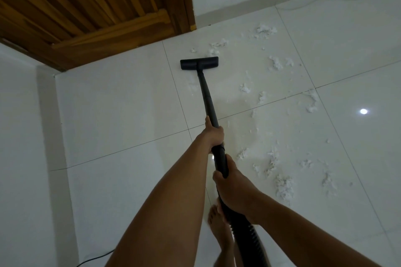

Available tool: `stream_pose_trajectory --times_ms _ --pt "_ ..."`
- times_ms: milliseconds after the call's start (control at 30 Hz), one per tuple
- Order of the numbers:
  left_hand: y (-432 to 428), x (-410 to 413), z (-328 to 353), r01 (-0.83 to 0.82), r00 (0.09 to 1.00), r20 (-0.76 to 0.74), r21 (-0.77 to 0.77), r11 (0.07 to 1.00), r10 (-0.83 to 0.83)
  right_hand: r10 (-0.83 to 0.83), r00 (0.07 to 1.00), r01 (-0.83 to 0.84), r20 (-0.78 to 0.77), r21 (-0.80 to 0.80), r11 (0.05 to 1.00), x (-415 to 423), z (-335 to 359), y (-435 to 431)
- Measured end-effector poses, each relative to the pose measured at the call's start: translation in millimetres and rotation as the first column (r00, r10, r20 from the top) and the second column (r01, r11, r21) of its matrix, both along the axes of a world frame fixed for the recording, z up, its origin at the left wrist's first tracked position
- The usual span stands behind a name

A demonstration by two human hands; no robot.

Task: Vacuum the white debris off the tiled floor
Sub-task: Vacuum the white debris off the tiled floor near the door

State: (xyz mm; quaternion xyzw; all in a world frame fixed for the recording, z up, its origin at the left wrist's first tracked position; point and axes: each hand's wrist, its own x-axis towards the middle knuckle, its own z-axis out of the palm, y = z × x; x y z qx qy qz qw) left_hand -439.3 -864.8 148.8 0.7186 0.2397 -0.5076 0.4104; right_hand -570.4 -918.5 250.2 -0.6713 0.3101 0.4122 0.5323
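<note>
A black vacuum wand (207, 93) runs from my hands down to a flat black floor nozzle (199, 63) lying on the white tiled floor (121, 102). My left hand (213, 134) grips the wand midway up. Closer to me, my right hand (233, 188) grips the thick end, where the ribbed hose (249, 238) begins. White fluffy debris (282, 186) lies scattered to the right of the wand, with more clumps (217, 46) just beyond the nozzle and others (265, 30) near the far wall.
A wooden door (86, 2) in a brown frame stands at the upper left, close behind the nozzle. A thin cable (303, 4) trails along the far wall. My bare foot (219, 223) is under the hose. A dark cord (95, 259) lies at the bottom left.
</note>
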Motion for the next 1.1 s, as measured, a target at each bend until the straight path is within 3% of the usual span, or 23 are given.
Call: stream_pose_trajectory --times_ms 1100 --pt "-5.8 62.8 -24.5 0.016 0.999 0.050 0.004 1.000 -0.016 -0.084 0.995 0.089 -0.057 0.095 0.991 64.0 -14.4 -8.4"
